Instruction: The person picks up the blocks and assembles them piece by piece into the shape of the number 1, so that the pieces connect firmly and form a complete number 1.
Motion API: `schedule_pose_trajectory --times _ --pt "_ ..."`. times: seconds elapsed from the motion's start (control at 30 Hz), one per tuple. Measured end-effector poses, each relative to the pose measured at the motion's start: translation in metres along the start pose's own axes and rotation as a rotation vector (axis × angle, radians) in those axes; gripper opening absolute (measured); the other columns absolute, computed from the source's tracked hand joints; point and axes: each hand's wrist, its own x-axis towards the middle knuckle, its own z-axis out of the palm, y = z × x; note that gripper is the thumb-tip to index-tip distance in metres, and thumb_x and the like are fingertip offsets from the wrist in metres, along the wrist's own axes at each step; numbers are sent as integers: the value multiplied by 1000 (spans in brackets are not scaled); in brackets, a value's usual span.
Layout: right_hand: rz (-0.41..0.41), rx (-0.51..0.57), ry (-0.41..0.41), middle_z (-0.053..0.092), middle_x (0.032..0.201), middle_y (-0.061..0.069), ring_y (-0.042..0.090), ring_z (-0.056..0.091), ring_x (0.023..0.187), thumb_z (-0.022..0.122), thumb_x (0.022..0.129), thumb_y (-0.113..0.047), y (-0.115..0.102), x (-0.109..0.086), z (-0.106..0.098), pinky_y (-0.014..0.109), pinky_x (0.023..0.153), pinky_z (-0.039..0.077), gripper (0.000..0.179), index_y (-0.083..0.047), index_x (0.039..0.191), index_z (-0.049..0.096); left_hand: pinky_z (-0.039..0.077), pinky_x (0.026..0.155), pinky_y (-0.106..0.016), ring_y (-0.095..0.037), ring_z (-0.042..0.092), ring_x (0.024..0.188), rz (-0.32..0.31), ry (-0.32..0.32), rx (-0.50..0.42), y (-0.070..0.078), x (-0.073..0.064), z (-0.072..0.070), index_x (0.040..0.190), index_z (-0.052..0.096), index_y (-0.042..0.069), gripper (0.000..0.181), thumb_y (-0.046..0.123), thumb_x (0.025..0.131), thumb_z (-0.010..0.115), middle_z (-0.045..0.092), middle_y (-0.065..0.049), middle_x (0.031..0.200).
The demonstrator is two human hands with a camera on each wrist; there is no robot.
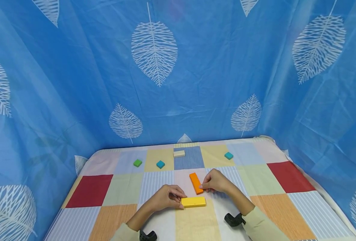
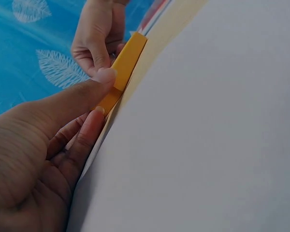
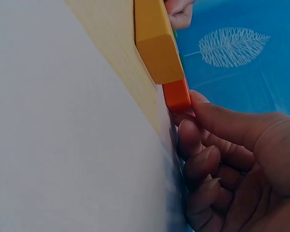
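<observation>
A yellow rectangular block [image 1: 193,202] lies flat on the patchwork cloth, its long side running left to right. My left hand [image 1: 166,198] pinches its left end between thumb and fingers; the left wrist view shows the thumb [image 2: 104,77] on that end. Just beyond stands an orange block [image 1: 196,183], slanted, with its near end close to the yellow one. With thumb and index finger my right hand [image 1: 215,181] holds that near end at its right side. In the right wrist view the yellow block [image 3: 159,48] partly hides the orange block [image 3: 177,95].
Farther back on the cloth [image 1: 123,189] lie a green block [image 1: 137,163], a blue block [image 1: 160,164], a cream block [image 1: 179,153] and a teal block [image 1: 228,155]. A blue leaf-print curtain [image 1: 196,67] encloses the back and both sides.
</observation>
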Motion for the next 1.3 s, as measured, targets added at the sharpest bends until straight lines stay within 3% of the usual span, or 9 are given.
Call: schedule_pose_trajectory --times 0.33,0.5,0.77,1.3 --pt "-27 33 -16 63 58 0 10 47 46 81 87 -17 2 2 2 22 47 41 17 -9 72 77 58 74 -27 -6 65 78 14 2 3 -2 -1 0 106 81 8 30 6 77 88 72 -2 100" --pt "-37 128 4 64 66 4 14 54 52 77 91 -17 8 7 1 26 52 50 12 -5 90 76 57 72 -25 -9 62 77 34 -11 42 0 -5 -4 108 80 11 33 10 77 89 70 -4 101" --pt "-7 307 29 68 76 11 19 61 59 73 93 -10 18 17 -5 33 58 57 28 5 116 68 47 65 -21 -13 57 76 33 16 133 5 -4 -9 107 81 15 32 17 77 90 70 1 95" --pt "-47 318 -53 73 81 11 16 65 58 72 94 -10 11 40 -4 33 60 59 40 10 128 63 48 65 -20 -8 56 74 51 -9 188 3 -2 -7 105 82 16 29 20 77 90 69 4 91"
